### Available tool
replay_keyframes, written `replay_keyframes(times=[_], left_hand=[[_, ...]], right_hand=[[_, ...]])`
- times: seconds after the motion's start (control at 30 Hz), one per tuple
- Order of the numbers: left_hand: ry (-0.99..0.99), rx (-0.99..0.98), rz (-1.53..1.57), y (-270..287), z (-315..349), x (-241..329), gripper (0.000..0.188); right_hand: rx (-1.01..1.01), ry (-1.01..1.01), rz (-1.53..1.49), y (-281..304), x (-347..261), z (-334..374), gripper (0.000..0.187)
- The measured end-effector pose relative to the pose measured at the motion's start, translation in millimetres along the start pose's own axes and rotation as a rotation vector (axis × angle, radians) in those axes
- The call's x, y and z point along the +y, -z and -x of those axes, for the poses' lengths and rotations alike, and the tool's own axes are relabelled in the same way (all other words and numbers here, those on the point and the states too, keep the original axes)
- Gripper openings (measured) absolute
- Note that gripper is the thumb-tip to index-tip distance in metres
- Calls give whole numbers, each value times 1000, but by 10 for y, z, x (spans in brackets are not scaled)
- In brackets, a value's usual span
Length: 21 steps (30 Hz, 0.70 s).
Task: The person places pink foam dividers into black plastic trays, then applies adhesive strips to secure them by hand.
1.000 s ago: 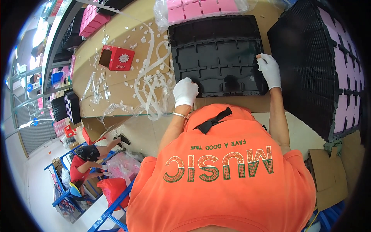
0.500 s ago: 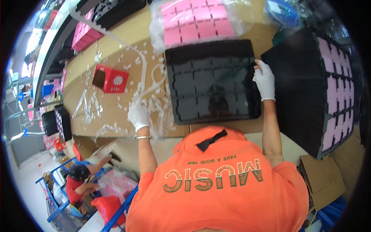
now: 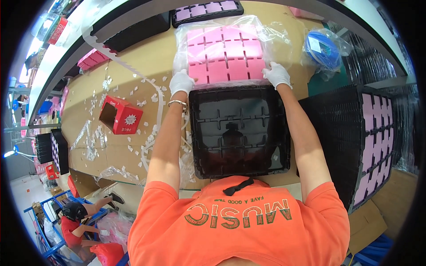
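A slotted pink foam sheet (image 3: 225, 56), partly wrapped in a clear plastic bag (image 3: 277, 42), lies just beyond a black plastic tray (image 3: 237, 133). My left hand (image 3: 182, 83), in a white glove, grips its near left corner. At the near right corner my right hand (image 3: 278, 76), also gloved in white, has its fingers closed on the foam's edge. Both forearms reach across the sides of the tray, which is glossy and divided into square cells. Parts of the fingers are hidden against the foam and plastic.
To the left stands an open red box (image 3: 126, 119) among white scraps. A tall stack of black trays (image 3: 333, 146) with pink inserts rises at right. Beyond it lies a bagged blue roll (image 3: 321, 51). A shelf rail (image 3: 384, 20) crosses the far side. A person (image 3: 73, 221) works lower left.
Both hands have moved away from me to the pink foam: the left from beside the paper scraps, the right from the tray's right edge. The whole view has shifted.
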State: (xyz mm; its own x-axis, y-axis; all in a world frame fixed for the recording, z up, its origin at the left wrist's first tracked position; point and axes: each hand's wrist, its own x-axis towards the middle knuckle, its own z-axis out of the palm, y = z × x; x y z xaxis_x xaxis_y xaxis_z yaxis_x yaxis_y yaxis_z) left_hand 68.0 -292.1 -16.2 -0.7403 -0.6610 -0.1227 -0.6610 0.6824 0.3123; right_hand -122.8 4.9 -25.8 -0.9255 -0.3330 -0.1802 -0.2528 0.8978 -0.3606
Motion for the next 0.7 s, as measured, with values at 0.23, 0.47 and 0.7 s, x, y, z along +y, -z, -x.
replay_keyframes(times=[0.23,0.47,0.7], left_hand=[[97,-60,-12,-137,-37,19,35],[55,81,2,105,62,154,22],[211,-54,750,286,149,88,30]], right_hand=[[44,2,-59,-199,-20,-68,40],[24,-3,-321,-12,-33,-10,27],[-14,-138,-870,65,67,-44,29]])
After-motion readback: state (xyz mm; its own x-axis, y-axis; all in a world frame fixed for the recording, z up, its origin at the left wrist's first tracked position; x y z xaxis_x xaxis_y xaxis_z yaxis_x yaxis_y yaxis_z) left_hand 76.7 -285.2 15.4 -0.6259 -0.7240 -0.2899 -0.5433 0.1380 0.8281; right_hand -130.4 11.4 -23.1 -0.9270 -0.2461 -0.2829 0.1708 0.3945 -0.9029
